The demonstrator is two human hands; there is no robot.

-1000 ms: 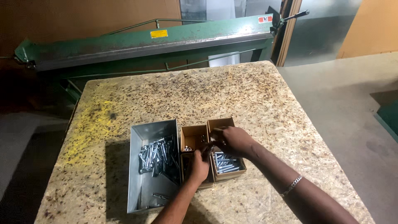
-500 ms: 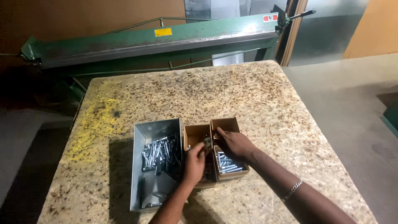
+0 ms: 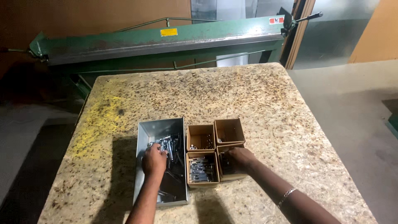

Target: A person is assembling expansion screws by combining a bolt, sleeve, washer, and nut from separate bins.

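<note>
Tray and four boxes on tabletop [image 3: 257, 103], machine behind.
Metal tray [image 3: 146, 137] left with bolts [image 3: 171, 145] in it; four small boxes [image 3: 214, 153] touching its right side, two by two; bending machine [image 3: 157, 41] behind the far edge.

The scene is dim overall, with warm, uneven light falling from above and from the far right, where a pale grey doorway panel [image 3: 331, 37] glows brightest. The speckled chipboard tabletop [image 3: 265, 103] is evenly lit in its middle, while its left side and the floor beyond sink into deep shadow. Dark, soft-edged shadows stretch toward the near edge under both forearms. The shiny grey metal tray [image 3: 143, 166] shows mild glare on its wall. Focus is fairly sharp; straight lines bow slightly at the edges.
</note>
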